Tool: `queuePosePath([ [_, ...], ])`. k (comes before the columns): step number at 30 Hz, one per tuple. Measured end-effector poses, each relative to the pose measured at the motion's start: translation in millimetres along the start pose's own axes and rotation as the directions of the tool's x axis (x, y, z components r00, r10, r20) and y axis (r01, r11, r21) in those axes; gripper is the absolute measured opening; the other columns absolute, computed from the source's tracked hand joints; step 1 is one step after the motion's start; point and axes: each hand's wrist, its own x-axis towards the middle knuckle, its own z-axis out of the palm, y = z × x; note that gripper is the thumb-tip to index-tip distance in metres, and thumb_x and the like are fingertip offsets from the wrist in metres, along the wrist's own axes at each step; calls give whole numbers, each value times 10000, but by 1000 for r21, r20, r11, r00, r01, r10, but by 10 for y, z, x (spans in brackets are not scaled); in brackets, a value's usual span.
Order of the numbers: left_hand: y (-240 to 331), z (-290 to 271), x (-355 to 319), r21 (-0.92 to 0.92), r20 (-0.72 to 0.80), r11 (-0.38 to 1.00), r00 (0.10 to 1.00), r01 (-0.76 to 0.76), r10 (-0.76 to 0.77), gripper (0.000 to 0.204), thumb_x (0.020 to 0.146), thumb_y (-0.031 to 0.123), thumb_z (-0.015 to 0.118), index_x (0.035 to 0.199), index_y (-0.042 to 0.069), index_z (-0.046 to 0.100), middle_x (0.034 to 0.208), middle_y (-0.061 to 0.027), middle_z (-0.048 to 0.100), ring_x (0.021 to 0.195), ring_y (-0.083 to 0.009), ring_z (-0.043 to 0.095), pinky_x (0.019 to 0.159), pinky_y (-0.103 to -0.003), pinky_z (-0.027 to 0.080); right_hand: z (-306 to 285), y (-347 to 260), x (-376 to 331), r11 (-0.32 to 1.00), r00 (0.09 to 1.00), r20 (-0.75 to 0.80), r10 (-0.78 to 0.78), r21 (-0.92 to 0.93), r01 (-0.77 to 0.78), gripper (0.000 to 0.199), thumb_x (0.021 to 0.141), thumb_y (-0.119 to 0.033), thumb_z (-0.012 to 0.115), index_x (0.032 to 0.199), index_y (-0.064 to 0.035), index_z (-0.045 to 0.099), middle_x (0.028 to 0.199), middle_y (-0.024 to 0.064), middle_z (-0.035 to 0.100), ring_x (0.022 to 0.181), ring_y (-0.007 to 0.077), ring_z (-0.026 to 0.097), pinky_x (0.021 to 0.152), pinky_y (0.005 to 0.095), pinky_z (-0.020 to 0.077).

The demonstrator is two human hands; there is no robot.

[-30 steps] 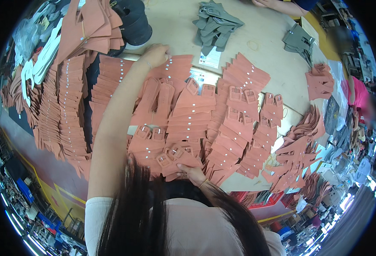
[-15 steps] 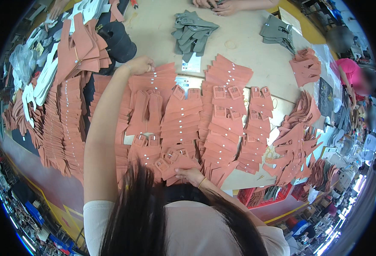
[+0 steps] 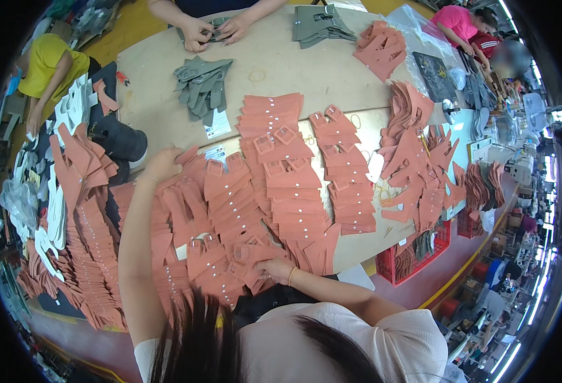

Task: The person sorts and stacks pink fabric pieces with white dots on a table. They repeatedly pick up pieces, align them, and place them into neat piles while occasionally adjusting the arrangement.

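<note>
By the near edge of the worktop [image 3: 150, 96], the right hand [image 3: 274, 269] pinches a coral piece [image 3: 255, 260], slanting lengthwise, buckles [image 3: 240, 253] pointing far-left. The left hand [image 3: 164, 165] curls beside a coral stack [image 3: 190, 191]; whether it's gripping, I can't tell.

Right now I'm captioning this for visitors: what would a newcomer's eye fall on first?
Rows of overlapping salmon-coloured pieces, fanned across the near side of the pale table, stand out first. At the front, the right hand holds a buckled piece; the left hand is farther off, near a black cylinder. Beyond the rows lies a grey-green heap.
</note>
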Motion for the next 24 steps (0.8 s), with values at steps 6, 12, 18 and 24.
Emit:
queuePosePath([
  [6, 344, -125, -159, 71, 84, 990, 988, 124, -130, 261, 688, 106, 568, 931, 20, 608, 886, -234, 637, 860, -418, 601, 767, -480, 462, 65, -55, -149, 998, 996, 89, 20, 59, -26, 116, 856, -104, 606, 959, -72, 648, 944, 22, 636, 851, 144, 602, 754, 313, 473],
  [12, 184, -291, -146, 34, 42, 999, 999, 6, -7, 237, 732, 79, 566, 957, 18, 610, 895, -229, 638, 861, -415, 606, 757, -455, 474, 203, -140, -341, 995, 998, 38, -52, -85, 55, 87, 836, -120, 621, 908, -78, 643, 879, -2, 616, 741, 109, 559, 656, 280, 455],
  [18, 289, -457, 10, 342, -63, 940, 997, -11, 34, 233, 766, 76, 559, 981, 18, 630, 917, -204, 657, 861, -388, 622, 739, -445, 476, 337, -242, -511, 961, 975, 17, -220, -168, 220, 229, 837, -119, 626, 1008, 33, 625, 930, 29, 642, 800, 120, 593, 700, 283, 485],
  [24, 527, -854, -38, 107, -581, 988, 813, 112, -29, 216, 820, 155, 584, 1013, 87, 655, 885, -183, 661, 795, -356, 642, 692, -403, 513, 499, -757, -810, 823, 893, 240, -382, -352, 446, 344, 867, -129, 641, 1174, 8, 566, 1057, 11, 622, 917, 88, 569, 779, 266, 476],
])
